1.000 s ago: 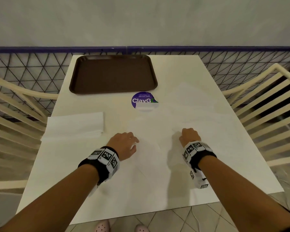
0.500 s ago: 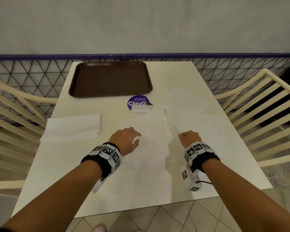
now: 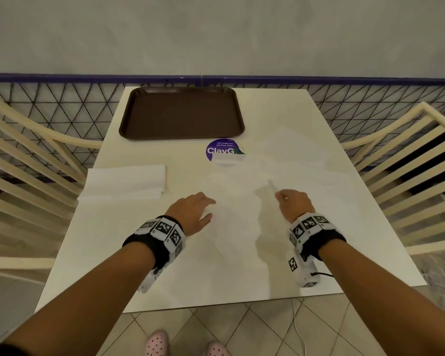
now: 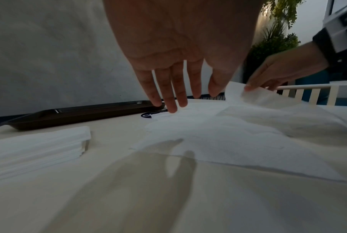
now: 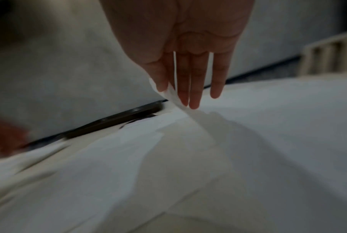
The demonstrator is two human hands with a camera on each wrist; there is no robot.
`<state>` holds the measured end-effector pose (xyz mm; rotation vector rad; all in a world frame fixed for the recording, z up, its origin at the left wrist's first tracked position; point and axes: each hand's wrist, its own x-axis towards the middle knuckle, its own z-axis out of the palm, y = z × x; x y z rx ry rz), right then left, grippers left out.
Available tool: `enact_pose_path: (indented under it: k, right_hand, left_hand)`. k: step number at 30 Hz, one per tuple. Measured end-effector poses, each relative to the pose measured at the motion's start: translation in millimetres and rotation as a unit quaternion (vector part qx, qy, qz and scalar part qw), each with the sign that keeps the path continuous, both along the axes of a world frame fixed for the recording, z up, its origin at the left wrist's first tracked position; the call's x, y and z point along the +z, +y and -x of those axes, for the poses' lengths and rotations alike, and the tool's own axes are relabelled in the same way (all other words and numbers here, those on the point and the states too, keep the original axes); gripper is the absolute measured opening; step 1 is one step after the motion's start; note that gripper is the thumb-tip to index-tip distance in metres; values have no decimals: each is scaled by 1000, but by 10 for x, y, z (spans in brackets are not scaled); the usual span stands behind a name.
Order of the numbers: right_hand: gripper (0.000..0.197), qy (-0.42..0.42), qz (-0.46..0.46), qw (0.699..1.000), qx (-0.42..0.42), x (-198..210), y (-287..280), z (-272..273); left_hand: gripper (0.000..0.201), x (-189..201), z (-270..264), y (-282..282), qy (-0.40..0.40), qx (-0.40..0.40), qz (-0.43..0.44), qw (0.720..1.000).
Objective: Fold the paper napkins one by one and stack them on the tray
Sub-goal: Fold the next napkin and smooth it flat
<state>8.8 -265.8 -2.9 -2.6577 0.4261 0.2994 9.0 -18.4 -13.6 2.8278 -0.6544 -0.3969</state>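
Note:
The brown tray (image 3: pixel 180 113) lies bare at the table's far left. A stack of folded white napkins (image 3: pixel 125 181) sits at the left edge, also in the left wrist view (image 4: pixel 35 145). Several unfolded napkins (image 3: pixel 242 209) overlap across the middle and right. My right hand (image 3: pixel 283 197) pinches one napkin's corner (image 3: pixel 272 186) between thumb and fingers (image 5: pixel 183 97) and holds it up off the table. My left hand (image 3: pixel 203 209) hovers just above the spread napkins with straight fingers (image 4: pixel 172 102), holding nothing.
A round purple sticker (image 3: pixel 222 150) lies partly under a napkin, just in front of the tray. Cream slatted chairs stand at the left (image 3: pixel 23 160) and right (image 3: pixel 406 160). A black mesh fence (image 3: pixel 62 109) and a wall close the far side. A cable (image 3: pixel 297 327) hangs off the near edge.
My right hand has taken a napkin corner and lifted it off the table. The left hand's fingers have spread a little; it has stayed about where it was.

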Motion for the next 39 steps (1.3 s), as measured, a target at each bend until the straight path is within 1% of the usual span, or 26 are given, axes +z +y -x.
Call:
enact_pose_path:
  k: [3,5,8,10,11,12,13,14,15,18,19,20,21,22,23,24,25,27,28,30,32,34,36,39]
  right_hand:
    - [35,-43,23,990,132,80,324,12]
    - [34,-52,3,979,197,103,568,41]
    - [36,-40,-27,956,289,100,922,116]
    - [37,-13,-20,935,353,83,1131,178]
    - [37,3,-16,926,377,68,1223,207]
    - [37,17,-14,918,396,52,1303,230]
    - [37,24,-10,910,413,43,1379,251]
    - [37,30,-5,903,428,14,1451,263]
    - [38,38,0,897,440,-11,1518,273]
    - [41,76,5,878,473,-121,1726,283]
    - [42,89,7,871,483,-157,1799,287]
    - [43,102,11,864,492,-195,1875,295]
    - [44,112,16,857,502,-224,1949,307]
    - [44,120,24,849,514,-240,2019,327]
    - [43,123,35,839,530,-257,2084,350]
    - [42,122,46,827,547,-265,2142,379]
    - [40,118,55,816,563,-270,2190,407]
    - [39,108,68,803,582,-265,2253,451]
    - [39,104,73,798,588,-266,2268,460]
    - [39,102,80,793,595,-252,2255,453]
    - [38,104,77,802,583,-254,2199,410]
    - [35,98,71,815,567,-254,2120,373]
    - [32,90,64,830,546,-256,2038,362]
    - [30,82,64,839,534,-256,1950,379]
  left_hand:
    - [59,56,-29,-31,-13,-6,29,999]
    - [71,101,-45,5,-30,-2,45,999]
    - [85,115,-13,197,-45,30,47,997]
    - [87,87,39,406,-56,42,53,996]
    - [81,72,77,522,-68,20,51,996]
    - [71,43,112,642,-81,-12,40,996]
    - [59,9,152,766,-90,-21,36,995]
    - [53,-34,192,890,-87,-22,35,995]
    - [54,-72,238,992,-89,-21,37,995]
    - [58,-18,381,1196,-86,27,50,995]
    - [62,-11,420,1255,-87,35,43,995]
    - [71,-19,462,1322,-93,34,35,995]
    - [81,-51,495,1392,-95,14,21,995]
    - [87,-75,529,1449,-97,-11,-6,995]
    - [88,-100,563,1501,-90,-29,-34,995]
    - [84,-121,591,1547,-86,-40,-59,994]
    - [75,-139,615,1581,-85,-53,-82,992]
    - [53,-163,661,1638,-77,-69,-123,987]
    - [42,-174,695,1658,-73,-65,-130,987]
    - [31,-248,733,1700,-86,-59,-102,989]
    - [19,-247,771,1675,-99,-49,-58,992]
    - [15,-193,810,1604,-27,-19,-14,999]
    - [15,-197,847,1547,52,-2,-40,998]
    - [18,-189,894,1487,82,17,-3,997]
